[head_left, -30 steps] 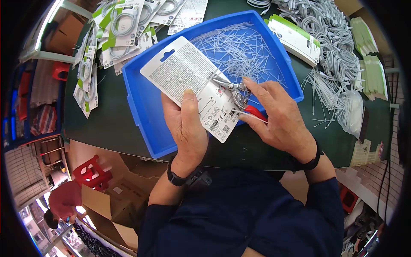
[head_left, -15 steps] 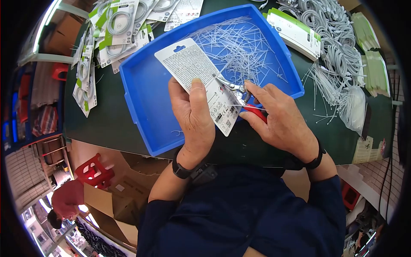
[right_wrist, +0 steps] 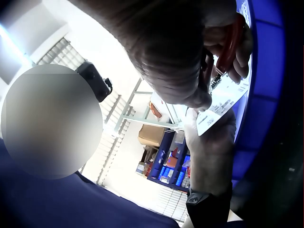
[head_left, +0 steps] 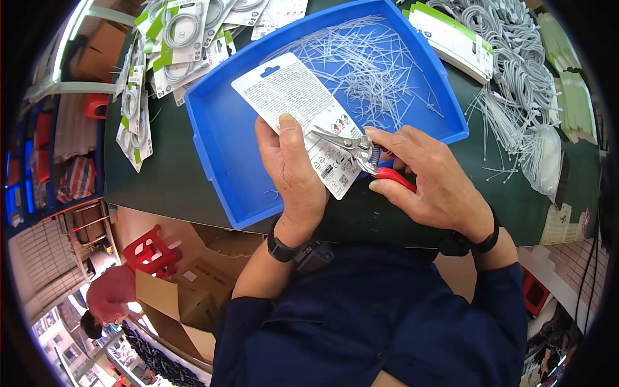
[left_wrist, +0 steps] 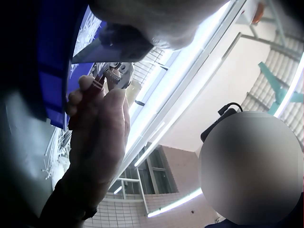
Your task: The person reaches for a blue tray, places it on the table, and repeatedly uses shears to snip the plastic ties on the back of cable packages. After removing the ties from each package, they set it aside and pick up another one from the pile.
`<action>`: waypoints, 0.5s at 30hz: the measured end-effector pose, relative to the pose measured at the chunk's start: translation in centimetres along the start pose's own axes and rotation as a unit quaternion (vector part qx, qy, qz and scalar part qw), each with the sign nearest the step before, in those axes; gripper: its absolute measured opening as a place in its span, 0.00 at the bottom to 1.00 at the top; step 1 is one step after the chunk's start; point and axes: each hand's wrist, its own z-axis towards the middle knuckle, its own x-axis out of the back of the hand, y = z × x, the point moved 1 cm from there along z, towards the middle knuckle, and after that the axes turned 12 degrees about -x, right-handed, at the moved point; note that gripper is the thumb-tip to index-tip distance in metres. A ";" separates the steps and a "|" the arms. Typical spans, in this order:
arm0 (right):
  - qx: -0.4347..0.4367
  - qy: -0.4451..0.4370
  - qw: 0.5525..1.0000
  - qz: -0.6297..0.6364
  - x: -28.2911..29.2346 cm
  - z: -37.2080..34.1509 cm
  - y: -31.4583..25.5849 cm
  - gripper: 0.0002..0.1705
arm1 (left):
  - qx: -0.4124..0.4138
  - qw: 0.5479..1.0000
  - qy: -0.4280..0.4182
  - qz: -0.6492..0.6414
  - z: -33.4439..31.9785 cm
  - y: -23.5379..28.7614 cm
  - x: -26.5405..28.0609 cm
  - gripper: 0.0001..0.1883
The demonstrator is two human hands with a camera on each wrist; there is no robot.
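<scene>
A white printed packaging card [head_left: 284, 90] with a hang hole at its top is tilted over the blue tray [head_left: 201, 161]. My left hand [head_left: 295, 177] grips it by the left edge, thumb across the printed back. My right hand [head_left: 435, 177] holds red-handled snips [head_left: 361, 148], spring and metal head showing, with the blades lying over the middle of the card. In the left wrist view, the right hand [left_wrist: 102, 128] is wrapped round the handles. The right wrist view shows the card's corner [right_wrist: 213, 116] beside the left hand. The front of the card is hidden.
Thin clear strips [head_left: 374, 77] lie heaped in the tray. Carded cables [head_left: 184, 32] pile up at left. A stack of green-and-white cards [head_left: 451, 42], coiled grey cables [head_left: 516, 71], cable ties [head_left: 500, 129] and a plastic bag of ties [head_left: 541, 161] lie at right.
A thin white strip that stuck out by the right thumb no longer shows. The snips have come lower on the card and turned slightly; the card has shifted a little right since a second ago.
</scene>
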 end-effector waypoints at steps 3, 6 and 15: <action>0.008 -0.002 1.000 -0.008 -0.2 0.0 -0.1 0.39 | -0.033 0.999 -0.034 0.019 -0.3 -0.2 -0.3 0.22; 0.004 0.005 1.000 -0.016 -0.3 0.0 -0.1 0.39 | -0.019 0.999 -0.038 -0.003 -0.4 0.4 -0.8 0.22; 0.023 0.032 0.998 -0.054 -1.2 0.0 -0.5 0.33 | -0.031 0.998 -0.048 0.005 -0.3 -0.8 -0.2 0.21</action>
